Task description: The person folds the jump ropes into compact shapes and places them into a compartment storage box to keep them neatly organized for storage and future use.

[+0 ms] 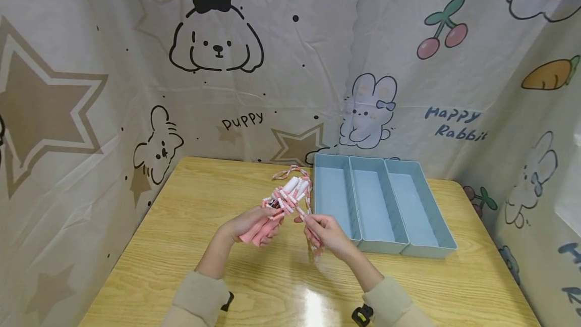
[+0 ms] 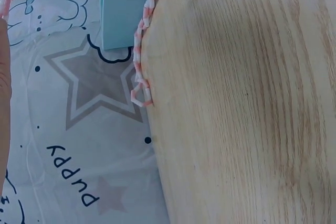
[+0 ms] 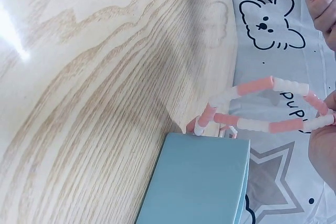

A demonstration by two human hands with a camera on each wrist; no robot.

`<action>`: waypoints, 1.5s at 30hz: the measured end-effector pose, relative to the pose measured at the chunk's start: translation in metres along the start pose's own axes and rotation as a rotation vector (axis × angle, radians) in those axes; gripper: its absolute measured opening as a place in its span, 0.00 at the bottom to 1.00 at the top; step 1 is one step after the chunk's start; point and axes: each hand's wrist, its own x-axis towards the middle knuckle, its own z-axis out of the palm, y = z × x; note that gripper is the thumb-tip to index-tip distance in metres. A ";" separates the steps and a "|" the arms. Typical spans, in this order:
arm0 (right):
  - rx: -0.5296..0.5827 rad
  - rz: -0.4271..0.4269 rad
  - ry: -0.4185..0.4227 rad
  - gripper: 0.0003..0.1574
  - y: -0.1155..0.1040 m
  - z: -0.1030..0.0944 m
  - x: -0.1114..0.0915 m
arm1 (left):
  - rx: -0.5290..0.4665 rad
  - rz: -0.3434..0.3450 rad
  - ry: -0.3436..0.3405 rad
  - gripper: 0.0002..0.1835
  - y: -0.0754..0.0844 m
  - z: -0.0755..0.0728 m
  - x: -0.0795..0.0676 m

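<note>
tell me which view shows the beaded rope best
The head view, because it frames the beaded rope, bunched and trailing parts together. The left wrist view shows mainly one strand; the right wrist view, larger beads but only part.

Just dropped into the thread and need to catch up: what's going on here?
A person holds a bundled pink-and-white segmented rope with smooth pink handles over a yellowish wood-grain table. The left hand grips the handles; the right hand pinches a loose strand. More rope extends toward the table's far edge. A light-blue, three-compartment tray stands to the right.
</note>
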 end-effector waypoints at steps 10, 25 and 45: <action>-0.013 0.024 -0.010 0.25 0.000 0.001 0.000 | -0.025 0.044 0.026 0.13 -0.003 -0.003 0.001; -0.089 0.081 -0.023 0.25 -0.003 0.001 -0.004 | -0.039 0.026 0.112 0.14 -0.003 -0.003 0.001; -0.191 0.001 -0.180 0.21 -0.009 -0.005 -0.012 | -0.003 0.010 0.199 0.15 -0.009 -0.007 0.004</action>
